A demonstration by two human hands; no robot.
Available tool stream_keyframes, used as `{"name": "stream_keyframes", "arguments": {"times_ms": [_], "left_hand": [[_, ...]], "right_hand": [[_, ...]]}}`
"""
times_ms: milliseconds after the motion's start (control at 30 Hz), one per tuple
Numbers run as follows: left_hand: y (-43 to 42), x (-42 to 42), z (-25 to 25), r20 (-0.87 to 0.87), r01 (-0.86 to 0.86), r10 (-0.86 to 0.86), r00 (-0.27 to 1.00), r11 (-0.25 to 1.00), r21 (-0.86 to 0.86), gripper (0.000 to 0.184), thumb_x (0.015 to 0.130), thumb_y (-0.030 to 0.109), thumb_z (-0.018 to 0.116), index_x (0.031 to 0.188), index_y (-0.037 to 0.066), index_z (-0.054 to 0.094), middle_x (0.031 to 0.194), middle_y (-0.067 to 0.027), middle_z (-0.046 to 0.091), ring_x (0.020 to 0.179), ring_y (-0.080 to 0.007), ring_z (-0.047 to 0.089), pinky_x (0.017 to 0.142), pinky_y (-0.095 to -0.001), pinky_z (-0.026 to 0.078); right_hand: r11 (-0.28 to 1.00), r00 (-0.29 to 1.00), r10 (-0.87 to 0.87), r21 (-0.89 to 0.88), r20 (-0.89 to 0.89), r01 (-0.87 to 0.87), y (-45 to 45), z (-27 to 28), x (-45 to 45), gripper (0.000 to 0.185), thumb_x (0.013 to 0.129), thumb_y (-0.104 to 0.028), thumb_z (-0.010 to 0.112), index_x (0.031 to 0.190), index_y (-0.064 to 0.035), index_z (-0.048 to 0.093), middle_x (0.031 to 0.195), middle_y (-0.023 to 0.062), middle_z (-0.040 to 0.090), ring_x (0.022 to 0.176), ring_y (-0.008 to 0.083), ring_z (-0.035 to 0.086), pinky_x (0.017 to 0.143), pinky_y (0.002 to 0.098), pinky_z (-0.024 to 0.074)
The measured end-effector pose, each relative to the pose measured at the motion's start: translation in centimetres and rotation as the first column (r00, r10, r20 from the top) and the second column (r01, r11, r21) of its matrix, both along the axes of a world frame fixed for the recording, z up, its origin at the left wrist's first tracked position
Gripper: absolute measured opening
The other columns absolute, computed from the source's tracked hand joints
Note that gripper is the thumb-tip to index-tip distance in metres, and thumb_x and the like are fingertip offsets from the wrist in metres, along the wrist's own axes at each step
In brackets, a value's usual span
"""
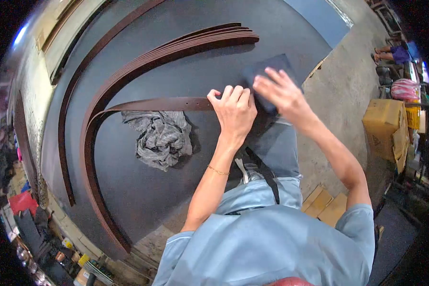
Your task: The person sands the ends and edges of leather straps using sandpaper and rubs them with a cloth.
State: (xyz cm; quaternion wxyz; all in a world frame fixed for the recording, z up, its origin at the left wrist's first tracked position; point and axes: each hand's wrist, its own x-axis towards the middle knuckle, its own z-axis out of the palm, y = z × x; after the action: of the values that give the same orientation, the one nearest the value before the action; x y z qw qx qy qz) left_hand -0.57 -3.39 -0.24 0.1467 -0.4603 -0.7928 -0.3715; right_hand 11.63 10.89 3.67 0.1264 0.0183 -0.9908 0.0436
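Observation:
My left hand [234, 113] has its fingers curled over the right end of a brown leather belt [167, 104], a strip with small punched holes near that end. The belt runs left across the dark table and bends down along the bundle. Just to the right, my right hand [282, 95] is somewhat blurred, its fingers stretched out and apart. It is over or beside a dark flat piece [283, 64] whose kind I cannot make out. A crumpled grey striped rag [163, 138] lies below the belt, left of my left wrist.
A curved bundle of brown belts [176, 50] lies across the dark tabletop [195, 14], with a single strap [71, 90] farther left. Cardboard boxes [382, 126] stand on the floor to the right. Flat cardboard [321, 202] lies nearby. A person's legs [388, 53] show at the far right.

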Motion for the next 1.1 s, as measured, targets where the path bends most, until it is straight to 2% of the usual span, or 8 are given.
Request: {"name": "stream_keyframes", "arguments": {"times_ms": [100, 233, 400, 533, 733, 900, 1000, 1100], "left_hand": [[-0.1, 0.2, 0.2, -0.006, 0.029, -0.028, 1.000, 0.999, 0.017, 0.008, 0.079, 0.012, 0.073, 0.078, 0.010, 0.066, 0.073, -0.0014, 0.055, 0.076, -0.0202, 0.056, 0.082, -0.0437, 0.035], [0.1, 0.4, -0.2, -0.027, 0.023, -0.024, 0.999, 1.000, -0.011, 0.008, 0.079, 0.012, 0.072, 0.078, 0.010, 0.064, 0.073, -0.0018, 0.053, 0.076, -0.0200, 0.055, 0.081, -0.0435, 0.035], [0.0, 0.3, 0.0, -0.042, 0.045, -0.045, 0.998, 0.999, 0.004, 0.010, 0.080, 0.012, 0.072, 0.077, 0.010, 0.063, 0.073, -0.0020, 0.052, 0.075, -0.0199, 0.055, 0.079, -0.0425, 0.034], [0.1, 0.3, 0.0, -0.029, 0.045, -0.046, 0.999, 0.999, -0.021, 0.006, 0.082, 0.013, 0.071, 0.082, 0.011, 0.066, 0.073, -0.0021, 0.053, 0.075, -0.0200, 0.055, 0.078, -0.0419, 0.034], [0.8, 0.5, 0.7, -0.080, -0.037, 0.028, 0.996, 0.994, -0.107, 0.018, 0.085, 0.019, 0.070, 0.102, 0.014, 0.072, 0.077, -0.0013, 0.059, 0.076, -0.0194, 0.056, 0.082, -0.0451, 0.036], [1.0, 0.2, -0.2, -0.069, -0.017, 0.007, 0.998, 0.990, -0.142, 0.018, 0.086, 0.021, 0.070, 0.103, 0.014, 0.072, 0.078, -0.0005, 0.061, 0.076, -0.0191, 0.057, 0.084, -0.0456, 0.035], [1.2, 0.2, -0.3, -0.034, 0.010, -0.014, 0.999, 0.994, -0.112, 0.015, 0.086, 0.020, 0.070, 0.099, 0.013, 0.072, 0.077, -0.0007, 0.061, 0.076, -0.0188, 0.058, 0.084, -0.0441, 0.035], [1.2, 0.1, -0.2, 0.018, 0.049, -0.046, 0.999, 0.986, -0.161, 0.011, 0.085, 0.019, 0.070, 0.093, 0.013, 0.073, 0.076, -0.0009, 0.061, 0.075, -0.0188, 0.059, 0.084, -0.0432, 0.034]], "right_hand": [[0.962, 0.962, -0.271, -0.040, -0.029, 0.270, 2.8, -0.6, -0.2, 0.047, 0.088, -0.005, 0.051, 0.133, -0.0110, 0.061, 0.141, 0.0077, 0.058, 0.136, 0.0338, 0.048, 0.111, 0.0560, 0.0384], [0.998, 1.000, -0.021, -0.052, -0.011, 0.020, -1.6, 0.6, 0.5, 0.052, 0.083, 0.001, 0.051, 0.133, -0.0086, 0.061, 0.142, 0.0088, 0.057, 0.134, 0.0354, 0.050, 0.110, 0.0535, 0.0388], [0.952, 0.953, -0.297, -0.092, -0.052, 0.292, 3.2, 0.1, -0.2, 0.046, 0.089, -0.008, 0.052, 0.133, -0.0106, 0.062, 0.141, 0.0073, 0.059, 0.137, 0.0337, 0.048, 0.112, 0.0556, 0.0381], [0.998, 0.997, -0.052, -0.041, -0.058, 0.050, 0.2, 1.4, -0.1, 0.064, 0.073, 0.011, 0.055, 0.134, -0.0074, 0.061, 0.141, 0.0095, 0.059, 0.134, 0.0354, 0.050, 0.111, 0.0484, 0.0415], [0.895, 0.903, -0.384, -0.321, -0.194, 0.311, 2.7, 1.2, 0.4, 0.071, 0.066, 0.016, 0.050, 0.132, -0.0063, 0.062, 0.135, 0.0120, 0.062, 0.129, 0.0338, 0.055, 0.110, 0.0419, 0.0447], [0.916, 0.931, -0.338, -0.279, -0.141, 0.290, 1.8, 1.1, 0.6, 0.063, 0.074, 0.013, 0.050, 0.132, -0.0082, 0.063, 0.137, 0.0109, 0.061, 0.130, 0.0327, 0.055, 0.111, 0.0444, 0.0440], [0.992, 0.996, -0.072, -0.111, -0.049, 0.066, -0.4, 1.0, 0.5, 0.052, 0.085, 0.000, 0.052, 0.134, -0.0134, 0.062, 0.142, 0.0070, 0.058, 0.135, 0.0314, 0.050, 0.111, 0.0561, 0.0388], [0.986, 0.990, -0.131, -0.105, -0.045, 0.126, 2.2, -1.5, 0.1, 0.047, 0.087, -0.003, 0.052, 0.132, -0.0125, 0.062, 0.141, 0.0058, 0.059, 0.135, 0.0318, 0.050, 0.111, 0.0559, 0.0383]]}}
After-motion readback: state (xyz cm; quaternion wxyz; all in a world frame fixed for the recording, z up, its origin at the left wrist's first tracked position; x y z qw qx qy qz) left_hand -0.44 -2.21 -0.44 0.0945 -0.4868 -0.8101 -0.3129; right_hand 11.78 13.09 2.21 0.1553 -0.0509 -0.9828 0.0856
